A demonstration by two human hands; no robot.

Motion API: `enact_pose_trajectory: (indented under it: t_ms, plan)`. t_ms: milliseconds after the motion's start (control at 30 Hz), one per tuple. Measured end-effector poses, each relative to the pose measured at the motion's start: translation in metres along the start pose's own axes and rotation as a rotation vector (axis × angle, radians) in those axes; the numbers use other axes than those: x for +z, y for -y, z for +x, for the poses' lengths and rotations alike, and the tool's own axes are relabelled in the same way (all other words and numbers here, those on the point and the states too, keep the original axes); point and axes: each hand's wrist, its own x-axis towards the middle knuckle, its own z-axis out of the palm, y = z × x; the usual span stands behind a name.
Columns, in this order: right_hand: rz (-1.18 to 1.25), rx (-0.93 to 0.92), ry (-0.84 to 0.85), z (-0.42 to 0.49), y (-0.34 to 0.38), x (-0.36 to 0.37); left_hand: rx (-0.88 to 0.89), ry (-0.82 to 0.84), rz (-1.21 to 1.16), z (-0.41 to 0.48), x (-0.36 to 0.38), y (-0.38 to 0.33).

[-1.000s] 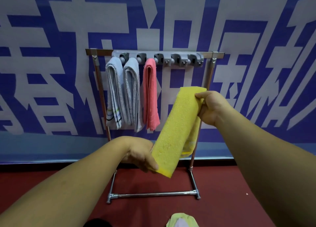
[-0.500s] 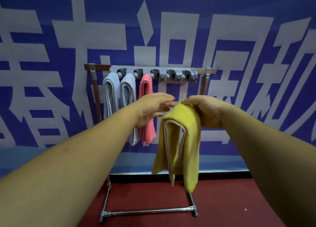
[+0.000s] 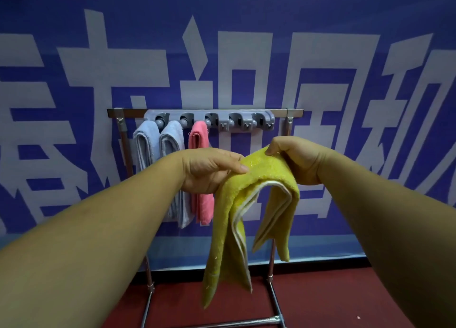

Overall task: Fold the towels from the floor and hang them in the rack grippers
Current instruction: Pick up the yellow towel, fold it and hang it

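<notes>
Three towels (image 3: 171, 140) hang on the rack (image 3: 281, 110); our left grip (image 3: 209, 169) and right grip (image 3: 296, 159) pinch the folded yellow towel (image 3: 227, 216), not yet hung.

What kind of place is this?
Probably a demo or practice space, not a home: a huge blue banner covers the wall, with a red floor and a free-standing rack.

A dark red floor (image 3: 320, 298) meets a blue wall (image 3: 246, 6) with large pale lettering. A metal rack (image 3: 293, 110) stands on the floor close to the wall, its base bar resting on the red surface. A grey gripper strip (image 3: 209, 120) runs along the rack's top rail. From its three left grippers hang a folded pale blue towel (image 3: 145, 142), a second pale blue towel (image 3: 172, 140) just beside it, then a folded pink towel (image 3: 198, 140).
</notes>
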Motion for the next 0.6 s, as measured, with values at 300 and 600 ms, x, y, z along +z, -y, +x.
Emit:
enact_pose_trajectory:
  t_ms: [300, 600]
  plan:
    - [0.031, -0.138, 0.135, 0.026, 0.002, -0.008, 0.166, -0.133, -0.057, 0.037, -0.019, -0.013]
    - [0.036, -0.177, 0.002, 0.068, 0.013, -0.017, -0.034, -0.239, 0.144, 0.051, -0.057, -0.01]
